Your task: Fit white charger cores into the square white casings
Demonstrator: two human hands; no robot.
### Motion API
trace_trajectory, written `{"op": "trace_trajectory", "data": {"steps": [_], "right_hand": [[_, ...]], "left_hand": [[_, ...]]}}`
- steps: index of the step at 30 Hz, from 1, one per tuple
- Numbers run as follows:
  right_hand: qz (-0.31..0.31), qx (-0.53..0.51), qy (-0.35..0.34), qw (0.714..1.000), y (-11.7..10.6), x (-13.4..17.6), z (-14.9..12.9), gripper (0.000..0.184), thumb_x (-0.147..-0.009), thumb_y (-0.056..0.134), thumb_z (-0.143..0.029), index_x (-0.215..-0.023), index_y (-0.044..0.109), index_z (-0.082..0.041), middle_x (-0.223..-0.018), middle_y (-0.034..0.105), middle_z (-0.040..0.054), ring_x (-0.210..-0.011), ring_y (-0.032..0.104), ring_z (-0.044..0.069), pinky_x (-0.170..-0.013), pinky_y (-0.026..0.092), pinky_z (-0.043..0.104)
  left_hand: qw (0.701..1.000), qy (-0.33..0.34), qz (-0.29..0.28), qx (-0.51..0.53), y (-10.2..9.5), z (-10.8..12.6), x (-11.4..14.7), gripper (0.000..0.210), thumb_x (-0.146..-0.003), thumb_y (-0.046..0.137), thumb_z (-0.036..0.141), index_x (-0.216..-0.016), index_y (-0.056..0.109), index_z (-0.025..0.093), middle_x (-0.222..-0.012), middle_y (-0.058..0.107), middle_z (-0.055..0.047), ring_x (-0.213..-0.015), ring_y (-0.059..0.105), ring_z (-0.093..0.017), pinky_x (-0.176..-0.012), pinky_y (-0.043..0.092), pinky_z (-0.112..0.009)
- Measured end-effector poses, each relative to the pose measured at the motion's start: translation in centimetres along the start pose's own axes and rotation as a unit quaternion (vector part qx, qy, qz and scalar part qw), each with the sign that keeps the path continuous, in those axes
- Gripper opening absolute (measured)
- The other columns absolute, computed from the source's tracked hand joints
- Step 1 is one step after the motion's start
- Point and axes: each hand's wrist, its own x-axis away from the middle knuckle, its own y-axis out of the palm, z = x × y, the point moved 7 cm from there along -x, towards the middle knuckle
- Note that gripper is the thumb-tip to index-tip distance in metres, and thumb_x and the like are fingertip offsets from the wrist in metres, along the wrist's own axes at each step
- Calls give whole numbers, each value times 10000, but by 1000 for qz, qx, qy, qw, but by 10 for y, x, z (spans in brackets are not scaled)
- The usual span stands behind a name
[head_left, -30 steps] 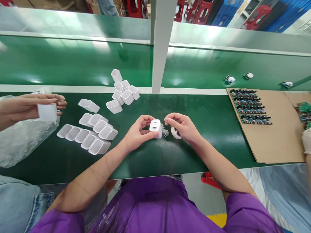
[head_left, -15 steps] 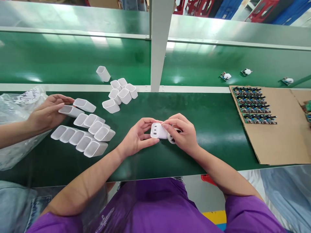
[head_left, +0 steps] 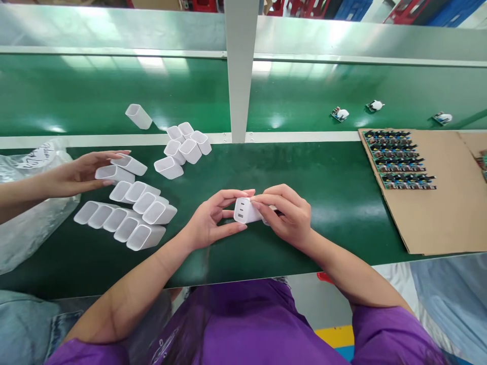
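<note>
A white wall charger (head_left: 247, 212), its port face turned to the left, is held just above the green bench. My left hand (head_left: 213, 219) grips it at the port end, fingers above and thumb below. The fingertips of my right hand (head_left: 287, 210) are closed together on its upper edge, near the right end. Under my right hand a bit of a white ring-shaped item (head_left: 267, 221) shows; the rest is hidden, and I cannot tell whether that hand holds it.
At left, a co-worker's hand (head_left: 89, 175) touches white open cases (head_left: 114, 174). Several more cases (head_left: 146, 238) stand in rows nearby, beside a clear plastic bag (head_left: 34, 213). Circuit boards (head_left: 405, 157) lie on cardboard (head_left: 452, 213) at right. A post (head_left: 240, 71) rises behind the bench.
The charger has tilted slightly and sits a little lower. My right hand now covers most of the ring-shaped item. The co-worker's hand has moved right over the cases. A loose case behind has shifted left.
</note>
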Motion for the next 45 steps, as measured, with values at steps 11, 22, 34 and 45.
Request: {"op": "trace_trajectory", "data": {"steps": [11, 22, 34, 45], "right_hand": [[-27, 83, -104, 991, 1, 3, -10, 171, -954, 544, -191, -1011, 681, -276, -831, 696, 0, -609, 627, 99, -522, 517, 204], [-36, -20, -74, 996, 5, 5, -9, 268, -921, 568, -106, -1159, 648, -198, -943, 676, 45, -689, 634, 115, -562, 516, 217], [-25, -159, 105, 981, 5, -1, 16, 177, -886, 635, -130, -983, 743, -232, -851, 651, 10, -733, 616, 110, -621, 521, 221], [-1, -150, 89, 985, -1, -2, 8, 113, -874, 664, -145, -916, 733, -224, -851, 675, 12, -725, 633, 116, -581, 528, 216]], "left_hand": [[984, 81, 30, -157, -5, 11, 7, 509, -776, 745, 161, -1246, 567, 246, -1362, 598, -99, -1253, 577, -254, -984, 554, -388], [971, 161, 39, -171, -8, 13, 8, 585, -795, 729, 150, -1321, 510, 283, -1391, 576, -84, -1257, 574, -232, -932, 576, -311], [997, 68, -9, -45, 4, 0, 1, 497, -922, 575, 223, -1398, 451, 294, -1485, 466, -100, -1247, 564, -233, -897, 559, -267], [996, 68, -50, -9, 13, 6, 4, 530, -928, 557, 236, -1426, 415, 349, -1506, 440, -65, -1199, 592, -228, -895, 578, -294]]}}
